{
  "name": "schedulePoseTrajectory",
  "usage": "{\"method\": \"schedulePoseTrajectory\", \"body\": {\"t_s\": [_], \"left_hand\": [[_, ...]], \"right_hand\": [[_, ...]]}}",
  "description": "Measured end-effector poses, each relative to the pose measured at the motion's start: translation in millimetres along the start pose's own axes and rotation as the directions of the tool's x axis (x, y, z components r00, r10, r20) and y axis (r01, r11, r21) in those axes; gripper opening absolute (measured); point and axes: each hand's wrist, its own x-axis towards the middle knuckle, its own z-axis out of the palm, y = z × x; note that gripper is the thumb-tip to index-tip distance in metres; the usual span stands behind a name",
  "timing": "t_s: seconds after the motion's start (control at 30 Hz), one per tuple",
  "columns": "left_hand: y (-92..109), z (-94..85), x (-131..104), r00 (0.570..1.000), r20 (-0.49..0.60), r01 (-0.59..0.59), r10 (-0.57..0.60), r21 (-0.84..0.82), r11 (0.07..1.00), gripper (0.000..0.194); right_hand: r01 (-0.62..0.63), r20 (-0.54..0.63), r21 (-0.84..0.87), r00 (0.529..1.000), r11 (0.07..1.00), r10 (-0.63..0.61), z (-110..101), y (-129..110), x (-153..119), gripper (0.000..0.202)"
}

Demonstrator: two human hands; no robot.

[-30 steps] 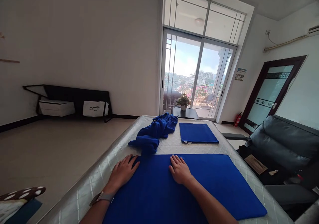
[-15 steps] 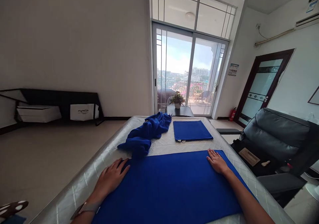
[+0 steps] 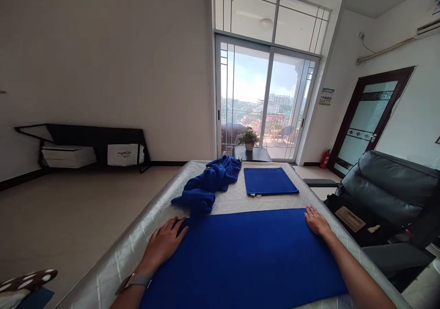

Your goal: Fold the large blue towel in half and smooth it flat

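Observation:
A blue cloth (image 3: 247,254) lies spread flat across the near part of the mattress (image 3: 117,258). My left hand (image 3: 167,239) rests open on its far left corner, fingers spread. At the far right corner my right hand (image 3: 316,220) lies flat, fingers stretched out along the edge. Beyond it a second blue cloth (image 3: 271,180) lies folded in a neat rectangle, with small white tags at its near edge. To the left of that, a crumpled blue cloth (image 3: 211,183) is heaped in a long pile.
A dark armchair (image 3: 395,190) stands close on the right, with a brown card (image 3: 349,218) on its seat. A small table (image 3: 252,154) with a potted plant (image 3: 249,138) is beyond the mattress. A low black rack (image 3: 96,137) stands by the left wall.
My right hand has slid right to the flat cloth's far right corner. My left hand keeps its place on the left corner. The view has turned slightly left.

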Motion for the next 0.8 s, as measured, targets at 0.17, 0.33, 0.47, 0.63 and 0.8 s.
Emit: {"method": "schedulePoseTrajectory", "body": {"t_s": [0.17, 0.33, 0.47, 0.63, 0.8], "left_hand": [[2.3, -0.8, -0.8, 1.0, 0.01, 0.022, -0.022, -0.025, 0.999, 0.062], [5.5, -4.2, -2.7, 1.0, 0.022, 0.019, -0.019, 0.009, 1.0, 0.063], [5.5, -4.0, -2.6, 1.0, 0.012, 0.008, -0.008, 0.008, 1.0, 0.062], [3.3, -1.4, -0.7, 1.0, -0.005, 0.011, -0.011, 0.002, 1.0, 0.06], [1.8, -0.2, -0.7, 1.0, -0.014, -0.006, 0.006, -0.016, 1.0, 0.061]], "right_hand": [[-0.003, -0.111, -0.047, 0.994, 0.999, -0.002, -12.4, -61.3, -24.7, 0.064], [0.454, -0.149, 0.1, 0.887, 0.885, -0.438, -7.6, -190.3, -92.8, 0.062], [0.634, -0.112, 0.289, 0.766, 0.717, -0.633, 0.5, -284.0, -161.0, 0.071], [0.607, -0.046, 0.434, 0.753, 0.666, -0.657, 4.6, -330.7, -200.3, 0.076], [0.585, -0.005, 0.398, 0.771, 0.707, -0.636, 4.6, -298.7, -187.1, 0.075]]}}
